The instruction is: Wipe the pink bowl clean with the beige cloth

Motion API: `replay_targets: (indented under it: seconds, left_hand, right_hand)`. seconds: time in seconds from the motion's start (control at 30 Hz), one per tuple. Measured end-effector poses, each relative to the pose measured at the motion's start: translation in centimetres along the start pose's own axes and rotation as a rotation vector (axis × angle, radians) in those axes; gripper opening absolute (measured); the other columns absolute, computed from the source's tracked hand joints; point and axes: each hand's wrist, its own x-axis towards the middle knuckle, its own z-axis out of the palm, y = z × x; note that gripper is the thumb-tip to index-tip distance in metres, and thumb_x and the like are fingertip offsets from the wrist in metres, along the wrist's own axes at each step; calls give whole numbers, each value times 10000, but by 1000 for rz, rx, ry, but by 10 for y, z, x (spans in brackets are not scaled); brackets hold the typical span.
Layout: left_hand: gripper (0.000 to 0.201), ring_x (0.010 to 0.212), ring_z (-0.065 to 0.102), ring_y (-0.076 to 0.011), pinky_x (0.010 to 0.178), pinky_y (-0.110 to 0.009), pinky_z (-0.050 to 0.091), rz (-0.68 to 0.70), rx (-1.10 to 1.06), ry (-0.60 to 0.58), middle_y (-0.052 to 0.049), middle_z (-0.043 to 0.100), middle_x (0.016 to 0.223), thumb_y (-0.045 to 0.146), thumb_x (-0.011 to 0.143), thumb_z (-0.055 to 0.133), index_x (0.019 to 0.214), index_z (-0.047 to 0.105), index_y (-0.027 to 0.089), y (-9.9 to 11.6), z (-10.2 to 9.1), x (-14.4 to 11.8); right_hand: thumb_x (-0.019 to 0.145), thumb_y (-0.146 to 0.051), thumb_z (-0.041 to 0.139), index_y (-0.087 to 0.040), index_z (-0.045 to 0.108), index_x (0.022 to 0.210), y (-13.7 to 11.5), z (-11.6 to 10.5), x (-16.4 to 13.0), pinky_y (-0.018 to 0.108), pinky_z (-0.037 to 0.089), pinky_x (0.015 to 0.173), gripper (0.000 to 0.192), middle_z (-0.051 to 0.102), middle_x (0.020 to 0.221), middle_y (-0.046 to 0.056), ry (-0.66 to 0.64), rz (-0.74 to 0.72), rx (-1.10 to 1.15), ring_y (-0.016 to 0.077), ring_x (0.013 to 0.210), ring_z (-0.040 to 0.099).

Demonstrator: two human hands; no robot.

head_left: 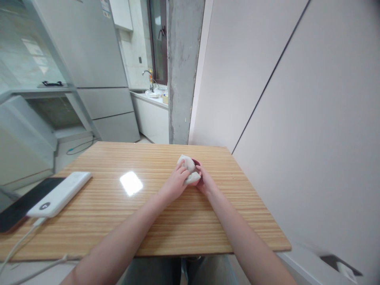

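Note:
Over the middle of the wooden table, my left hand is closed on a crumpled white cloth. The cloth presses against a small dark red object, perhaps a cup or bowl, mostly covered by the cloth and fingers. My right hand wraps round the right side of that red object. Both hands are close together, almost touching.
At the table's left lie a white power bank with a cable plugged in and a dark phone. A white panelled wall borders the right. Beyond stand a fridge and a sink faucet.

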Motion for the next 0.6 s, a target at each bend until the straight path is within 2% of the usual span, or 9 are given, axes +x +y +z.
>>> replay_targets:
  seconds: [0.13,0.37,0.6]
  left_hand:
    - [183,1311,334,-261,1079,-478,350,39,0,-9,-98,586,995,76,782,476,885,590,175,-3,-3,-1]
    - [174,1308,342,-248,1084,-453,340,138,-19,-73,-114,587,1076,123,822,480,929,605,176,-3,-7,-3]
    - [246,1334,300,-245,1100,-451,318,85,-35,-71,-104,567,1133,94,804,482,1015,579,173,-1,-5,-3]
  right_hand:
    - [722,-302,564,-209,613,1046,-7,-1,-3,329,510,817,340,695,1032,40,-57,96,3,203,965,637]
    - [748,-257,545,-197,626,1018,-15,-11,0,279,509,776,288,713,950,26,-19,217,0,162,861,651]
    - [710,-249,533,-190,653,954,-8,-12,4,259,510,705,278,720,843,10,89,141,-52,160,781,642]
